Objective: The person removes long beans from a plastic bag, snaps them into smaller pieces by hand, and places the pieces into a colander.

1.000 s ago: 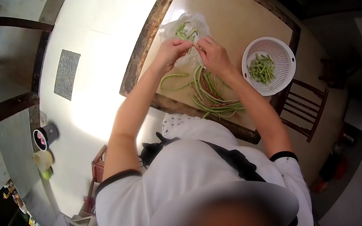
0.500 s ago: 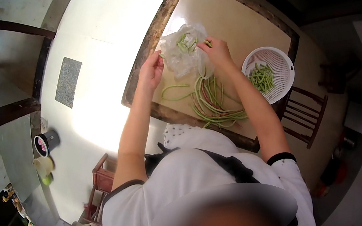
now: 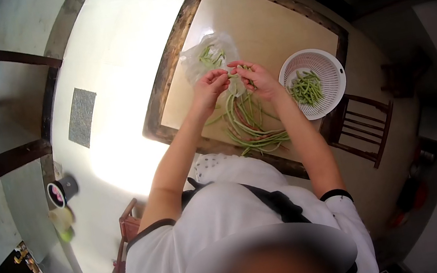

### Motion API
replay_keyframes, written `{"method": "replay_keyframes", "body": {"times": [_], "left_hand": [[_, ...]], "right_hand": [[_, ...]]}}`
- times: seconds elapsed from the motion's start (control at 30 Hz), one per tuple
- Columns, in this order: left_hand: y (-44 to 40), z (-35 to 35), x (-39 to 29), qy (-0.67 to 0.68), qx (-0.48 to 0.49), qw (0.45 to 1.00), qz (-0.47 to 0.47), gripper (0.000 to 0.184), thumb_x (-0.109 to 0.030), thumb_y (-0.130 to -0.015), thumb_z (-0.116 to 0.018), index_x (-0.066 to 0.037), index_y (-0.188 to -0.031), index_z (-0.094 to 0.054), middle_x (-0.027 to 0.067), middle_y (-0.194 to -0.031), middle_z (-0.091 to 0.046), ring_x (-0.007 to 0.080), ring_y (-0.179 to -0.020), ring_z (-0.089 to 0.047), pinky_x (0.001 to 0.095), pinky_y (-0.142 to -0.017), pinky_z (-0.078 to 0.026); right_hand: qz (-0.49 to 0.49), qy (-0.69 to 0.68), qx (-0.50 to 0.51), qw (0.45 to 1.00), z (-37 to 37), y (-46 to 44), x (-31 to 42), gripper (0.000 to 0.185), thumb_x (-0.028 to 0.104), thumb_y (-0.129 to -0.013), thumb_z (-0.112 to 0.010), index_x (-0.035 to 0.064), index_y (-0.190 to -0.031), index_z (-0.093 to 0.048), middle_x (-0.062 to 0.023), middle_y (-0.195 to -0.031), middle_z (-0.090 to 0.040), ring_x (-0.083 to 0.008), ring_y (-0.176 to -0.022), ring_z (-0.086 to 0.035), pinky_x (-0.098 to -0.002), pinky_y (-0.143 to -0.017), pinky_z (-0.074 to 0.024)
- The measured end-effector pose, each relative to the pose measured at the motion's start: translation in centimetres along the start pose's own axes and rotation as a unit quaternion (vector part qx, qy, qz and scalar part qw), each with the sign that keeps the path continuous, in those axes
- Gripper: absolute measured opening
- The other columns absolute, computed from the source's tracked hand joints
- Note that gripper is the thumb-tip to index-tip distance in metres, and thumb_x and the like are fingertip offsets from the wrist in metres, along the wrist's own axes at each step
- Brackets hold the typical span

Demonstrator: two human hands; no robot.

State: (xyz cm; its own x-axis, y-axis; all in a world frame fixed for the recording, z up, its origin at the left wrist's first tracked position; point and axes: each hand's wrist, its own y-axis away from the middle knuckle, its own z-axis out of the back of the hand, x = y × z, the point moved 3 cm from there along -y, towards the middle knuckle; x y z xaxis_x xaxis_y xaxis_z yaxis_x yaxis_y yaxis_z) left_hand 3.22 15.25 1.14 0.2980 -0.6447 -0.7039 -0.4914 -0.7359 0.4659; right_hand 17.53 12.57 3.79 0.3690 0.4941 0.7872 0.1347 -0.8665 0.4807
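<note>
My left hand (image 3: 211, 88) is pinched at the near edge of a clear plastic bag (image 3: 196, 69), its fingertips close to my right hand's; what it pinches is too small to name. Green bean pieces (image 3: 211, 56) lie on the bag. Fingers curled, my right hand (image 3: 256, 79) holds green bean pieces (image 3: 245, 73). Between my forearms, long green beans (image 3: 251, 125) lie in a loose bundle on the table (image 3: 273, 15). To the right of my right hand, a white colander (image 3: 330, 73) contains short cut beans (image 3: 305, 88).
A wooden chair (image 3: 364, 125) stands at the table's right side, below the colander. Another reddish chair (image 3: 129, 225) is at the lower left. On the floor at the left stand a dark bin (image 3: 68, 187) and a pale container (image 3: 62, 219).
My left hand has moved right from the bag's left side, and the two hands are close together again. The camera view has shifted slightly.
</note>
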Motion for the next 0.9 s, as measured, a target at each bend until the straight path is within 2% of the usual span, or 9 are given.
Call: {"method": "replay_keyframes", "body": {"times": [0.07,0.13,0.2,0.23,0.3,0.43,0.57,0.63,0.9], "left_hand": [[-0.5,-0.1,0.0,-0.030,-0.009,0.999,-0.013,0.015,-0.008,-0.078,-0.056,-0.004,-0.092,-0.052,0.0022,-0.081,-0.057,0.0087,-0.073,-0.054,0.0194,-0.066,-0.044],[-0.7,-0.4,-1.0,-0.158,-0.045,0.977,-0.136,0.014,-0.006,-0.077,-0.056,-0.003,-0.091,-0.051,0.0032,-0.077,-0.057,0.0086,-0.070,-0.054,0.0205,-0.067,-0.045],[-0.8,-0.8,-1.6,-0.166,-0.039,0.974,-0.149,0.013,-0.006,-0.077,-0.056,-0.002,-0.089,-0.051,0.0036,-0.075,-0.057,0.0087,-0.068,-0.054,0.0206,-0.065,-0.045],[-0.8,-1.0,-2.0,-0.170,-0.036,0.972,-0.159,0.013,-0.006,-0.077,-0.057,-0.001,-0.087,-0.051,0.0040,-0.074,-0.057,0.0089,-0.066,-0.054,0.0208,-0.063,-0.045],[-1.0,-0.8,-2.0,-0.166,-0.035,0.972,-0.162,0.012,-0.006,-0.077,-0.057,-0.001,-0.087,-0.052,0.0042,-0.073,-0.057,0.0092,-0.065,-0.054,0.0205,-0.061,-0.045],[-1.0,-0.7,-1.9,-0.092,-0.033,0.990,-0.099,0.014,-0.007,-0.077,-0.058,0.000,-0.089,-0.054,0.0041,-0.074,-0.058,0.0090,-0.063,-0.055,0.0188,-0.058,-0.045],[-1.2,-0.1,-2.5,-0.166,-0.063,0.974,-0.142,0.019,-0.005,-0.075,-0.059,0.000,-0.094,-0.055,0.0039,-0.074,-0.059,0.0086,-0.063,-0.055,0.0190,-0.060,-0.046],[-0.7,-0.7,-3.8,-0.300,-0.059,0.918,-0.251,0.021,-0.003,-0.074,-0.059,-0.001,-0.095,-0.057,0.0041,-0.076,-0.060,0.0089,-0.064,-0.056,0.0202,-0.061,-0.046],[-1.7,-0.9,-3.9,-0.476,-0.049,0.818,-0.319,0.011,-0.006,-0.072,-0.062,-0.002,-0.082,-0.061,0.0091,-0.071,-0.062,0.0125,-0.062,-0.059,0.0232,-0.057,-0.046]], "right_hand": [[0.009,0.014,-0.012,1.000,-0.1,-0.3,0.0,0.023,0.017,-0.083,-0.050,0.0058,-0.103,-0.053,0.0048,-0.074,-0.049,-0.0003,-0.048,-0.034,-0.0157,-0.038,-0.0270],[0.017,0.029,-0.023,0.999,-0.6,-0.4,0.2,0.023,0.017,-0.082,-0.051,0.0066,-0.102,-0.054,0.0047,-0.073,-0.050,-0.0002,-0.048,-0.033,-0.0160,-0.037,-0.0261],[0.084,0.177,-0.048,0.980,-1.2,-0.4,0.8,0.025,0.017,-0.080,-0.055,0.0070,-0.103,-0.055,0.0021,-0.074,-0.053,-0.0018,-0.054,-0.041,-0.0167,-0.045,-0.0343],[0.087,0.177,-0.048,0.979,-0.9,-0.9,0.5,0.025,0.017,-0.080,-0.055,0.0070,-0.103,-0.055,0.0021,-0.074,-0.053,-0.0018,-0.054,-0.041,-0.0167,-0.045,-0.0343],[0.187,0.246,-0.064,0.949,-0.3,-1.9,-0.2,0.026,0.017,-0.076,-0.057,0.0027,-0.098,-0.057,-0.0074,-0.082,-0.060,-0.0151,-0.075,-0.056,-0.0255,-0.071,-0.0428],[0.218,0.342,-0.081,0.911,0.0,-1.8,-1.1,0.027,0.016,-0.075,-0.058,0.0033,-0.099,-0.056,-0.0105,-0.085,-0.060,-0.0165,-0.076,-0.056,-0.0262,-0.070,-0.0427],[0.174,0.326,-0.078,0.926,-0.2,-1.1,-0.4,0.028,0.015,-0.076,-0.056,0.0043,-0.102,-0.056,-0.0115,-0.085,-0.061,-0.0173,-0.076,-0.057,-0.0273,-0.071,-0.0427],[0.145,0.331,-0.078,0.929,-0.2,-1.0,-0.4,0.028,0.015,-0.076,-0.056,0.0042,-0.102,-0.056,-0.0107,-0.084,-0.061,-0.0161,-0.075,-0.057,-0.0270,-0.070,-0.0428],[0.067,0.212,-0.067,0.973,0.7,-1.1,-1.2,0.032,0.015,-0.079,-0.052,0.0073,-0.110,-0.051,-0.0073,-0.074,-0.059,-0.0131,-0.061,-0.052,-0.0272,-0.058,-0.0433]]}}
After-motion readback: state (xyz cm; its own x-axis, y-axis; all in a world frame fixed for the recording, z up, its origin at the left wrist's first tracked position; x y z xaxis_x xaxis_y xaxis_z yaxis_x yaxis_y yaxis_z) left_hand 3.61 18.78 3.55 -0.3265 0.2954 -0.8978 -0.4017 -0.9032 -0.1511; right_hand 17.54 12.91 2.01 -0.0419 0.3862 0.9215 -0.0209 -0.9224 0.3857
